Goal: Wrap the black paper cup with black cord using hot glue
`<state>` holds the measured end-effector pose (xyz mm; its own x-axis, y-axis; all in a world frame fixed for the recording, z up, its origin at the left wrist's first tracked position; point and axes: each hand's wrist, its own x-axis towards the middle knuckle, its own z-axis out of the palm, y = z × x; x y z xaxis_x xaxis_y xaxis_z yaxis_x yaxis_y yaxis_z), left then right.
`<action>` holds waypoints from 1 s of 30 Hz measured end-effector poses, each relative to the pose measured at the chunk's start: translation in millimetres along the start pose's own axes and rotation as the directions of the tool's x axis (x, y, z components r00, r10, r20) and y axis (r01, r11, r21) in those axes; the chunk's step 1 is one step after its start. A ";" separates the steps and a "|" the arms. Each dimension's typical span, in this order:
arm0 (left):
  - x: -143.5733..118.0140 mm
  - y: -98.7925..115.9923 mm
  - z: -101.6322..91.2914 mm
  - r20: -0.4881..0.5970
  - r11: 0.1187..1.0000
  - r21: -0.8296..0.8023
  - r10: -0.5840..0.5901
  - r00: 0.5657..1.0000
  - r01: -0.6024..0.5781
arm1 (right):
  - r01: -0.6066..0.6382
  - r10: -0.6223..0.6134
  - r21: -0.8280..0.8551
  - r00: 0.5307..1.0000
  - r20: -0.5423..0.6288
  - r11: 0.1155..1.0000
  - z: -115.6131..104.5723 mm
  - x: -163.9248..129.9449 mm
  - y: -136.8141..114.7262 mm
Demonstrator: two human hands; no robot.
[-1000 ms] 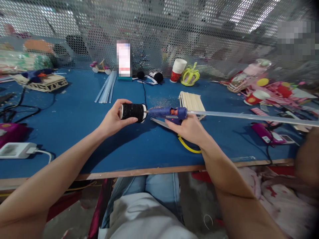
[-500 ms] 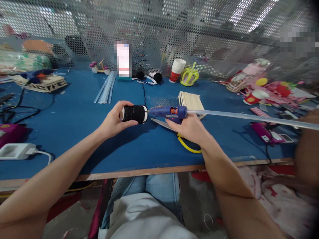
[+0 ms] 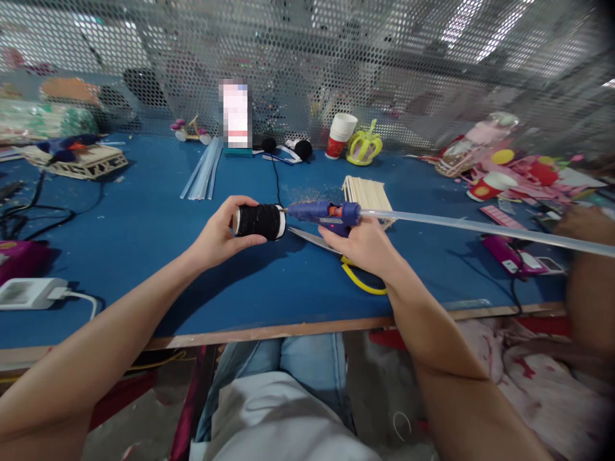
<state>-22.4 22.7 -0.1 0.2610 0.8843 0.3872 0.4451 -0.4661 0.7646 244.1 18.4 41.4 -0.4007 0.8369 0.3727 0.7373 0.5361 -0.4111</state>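
My left hand [image 3: 221,235] is closed around a cylinder wrapped in black, with white rims [image 3: 261,222], held on its side above the table. In my right hand [image 3: 359,245] is a dark blue glue gun [image 3: 321,214], its nozzle pointing left at the cylinder's right end; whether the tip touches the rim I cannot tell. A long clear glue stick [image 3: 461,224] runs out of the gun's back to the right. Below the gun lies a pair of scissors with yellow handles [image 3: 364,279], partly hidden by my right hand.
Behind the gun sits a stick-built piece [image 3: 369,193]. Glue sticks [image 3: 204,169], stacked paper cups [image 3: 341,136] and a yellow-green pumpkin-shaped frame [image 3: 364,146] stand farther back. A white power adapter [image 3: 33,292] is at left. At right, another person's arm [image 3: 589,282] reaches over the table.
The nozzle sits slightly higher against the cylinder's end, near the top of the white rim. Both hands keep their hold, and the other person's hand at right has shifted left a little.
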 end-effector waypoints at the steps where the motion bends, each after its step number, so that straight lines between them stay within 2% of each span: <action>1: 0.1 -0.3 0.1 -0.001 1.000 -0.006 -0.012 1.000 0.012 | 0.010 -0.010 -0.009 1.000 0.000 1.000 -0.4 -0.7 0.3; 12: 4.5 4.6 0.1 -0.063 0.969 -0.138 -0.216 0.974 0.206 | 0.066 -0.061 -0.094 0.997 0.051 0.993 -0.4 -4.8 0.4; 17: 5.0 7.8 -1.0 -0.116 0.981 -0.068 -0.187 0.976 0.180 | 0.067 -0.061 -0.089 0.995 0.073 0.994 0.2 -5.6 -0.9; 21: 4.8 5.3 -0.8 -0.115 0.976 -0.055 -0.214 0.970 0.209 | 0.084 -0.078 -0.079 0.994 0.076 0.993 -0.8 -6.1 -3.9; 26: 4.3 1.1 0.2 -0.125 0.969 -0.060 -0.245 0.961 0.239 | 0.046 -0.042 -0.070 0.997 0.060 0.996 -2.0 -6.7 -8.0; 30: 4.3 1.5 0.7 -0.117 0.974 -0.068 -0.221 0.968 0.214 | 0.046 -0.041 -0.067 0.997 0.070 0.997 -0.9 -6.0 -5.1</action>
<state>-20.0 25.8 2.3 0.0540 0.9624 0.2663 0.4318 -0.2630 0.8628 243.3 10.5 41.9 -0.4679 0.8197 0.3303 0.7529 0.5654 -0.3367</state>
